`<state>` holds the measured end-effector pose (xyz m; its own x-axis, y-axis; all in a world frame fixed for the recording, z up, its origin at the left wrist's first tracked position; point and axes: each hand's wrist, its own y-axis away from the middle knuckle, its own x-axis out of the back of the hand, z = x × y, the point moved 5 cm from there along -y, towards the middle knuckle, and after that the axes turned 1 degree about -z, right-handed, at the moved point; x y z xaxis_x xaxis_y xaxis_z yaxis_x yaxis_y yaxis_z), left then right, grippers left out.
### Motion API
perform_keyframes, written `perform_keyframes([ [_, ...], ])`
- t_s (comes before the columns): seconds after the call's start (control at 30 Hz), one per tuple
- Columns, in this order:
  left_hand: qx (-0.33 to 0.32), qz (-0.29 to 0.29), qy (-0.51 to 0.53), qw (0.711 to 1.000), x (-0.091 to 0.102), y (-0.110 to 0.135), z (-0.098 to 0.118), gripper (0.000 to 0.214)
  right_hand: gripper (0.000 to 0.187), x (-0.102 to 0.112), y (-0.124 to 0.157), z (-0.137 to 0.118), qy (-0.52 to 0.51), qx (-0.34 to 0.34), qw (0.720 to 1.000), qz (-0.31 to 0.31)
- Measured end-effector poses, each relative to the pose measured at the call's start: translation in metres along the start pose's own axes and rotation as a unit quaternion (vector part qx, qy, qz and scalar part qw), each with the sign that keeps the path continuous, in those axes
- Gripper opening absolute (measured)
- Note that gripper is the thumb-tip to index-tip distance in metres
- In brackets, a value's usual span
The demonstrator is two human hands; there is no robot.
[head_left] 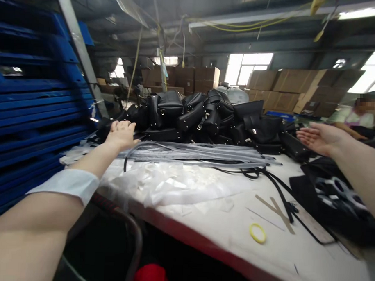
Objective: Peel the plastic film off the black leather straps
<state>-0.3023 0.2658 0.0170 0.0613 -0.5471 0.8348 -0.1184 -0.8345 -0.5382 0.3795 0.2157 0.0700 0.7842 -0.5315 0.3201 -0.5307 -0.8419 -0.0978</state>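
My left hand is stretched forward over the far left of the table, fingers spread with nothing in them. It is close to a pile of black leather bags and the left end of a bundle of plastic-wrapped strips; whether it touches them I cannot tell. My right hand is held out at the right, palm turned inward, fingers extended and holding nothing. Behind and left of it lies the right end of the bag pile. Below my right forearm is a black bag with shiny round pieces on it.
White plastic scraps cover the table's left middle. Black straps, tan strips and a yellow ring lie on the white tabletop. Blue stacked pallets rise at left. A person is at far right.
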Motion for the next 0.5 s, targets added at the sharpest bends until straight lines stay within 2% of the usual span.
perform_keyframes([
  [0.07, -0.020, -0.028, 0.051, 0.998, -0.005, 0.008, 0.039, 0.069, 0.061, -0.008, 0.037, 0.009, -0.045, -0.033, 0.997, -0.048],
  [0.13, -0.046, -0.096, 0.129, 0.986, -0.022, 0.026, 0.092, 0.060, 0.046, -0.022, 0.085, 0.032, -0.039, -0.036, 0.990, -0.128],
  [0.17, -0.069, -0.138, 0.160, 0.975, -0.034, 0.039, 0.123, 0.055, 0.037, -0.033, 0.115, 0.049, -0.032, -0.035, 0.980, -0.196],
  [0.2, -0.093, -0.166, 0.176, 0.966, -0.046, 0.054, 0.155, 0.048, 0.028, -0.044, 0.148, 0.069, -0.022, -0.037, 0.965, -0.260],
  [0.27, -0.132, -0.221, 0.208, 0.944, -0.070, 0.086, 0.219, 0.031, 0.023, -0.067, 0.223, 0.115, 0.008, -0.035, 0.918, -0.395],
  [0.33, -0.157, -0.266, 0.233, 0.922, -0.093, 0.111, 0.276, 0.021, 0.019, -0.086, 0.296, 0.159, 0.016, -0.034, 0.871, -0.490],
  [0.4, -0.164, -0.293, 0.249, 0.908, -0.112, 0.125, 0.325, 0.017, 0.017, -0.098, 0.353, 0.198, -0.016, -0.090, 0.853, -0.513],
  [0.43, -0.161, -0.301, 0.254, 0.905, -0.119, 0.128, 0.345, 0.018, 0.018, -0.101, 0.374, 0.214, -0.036, -0.121, 0.853, -0.507],
  [0.5, -0.143, -0.309, 0.258, 0.904, -0.131, 0.126, 0.377, 0.019, 0.022, -0.102, 0.401, 0.232, -0.049, -0.140, 0.862, -0.484],
])
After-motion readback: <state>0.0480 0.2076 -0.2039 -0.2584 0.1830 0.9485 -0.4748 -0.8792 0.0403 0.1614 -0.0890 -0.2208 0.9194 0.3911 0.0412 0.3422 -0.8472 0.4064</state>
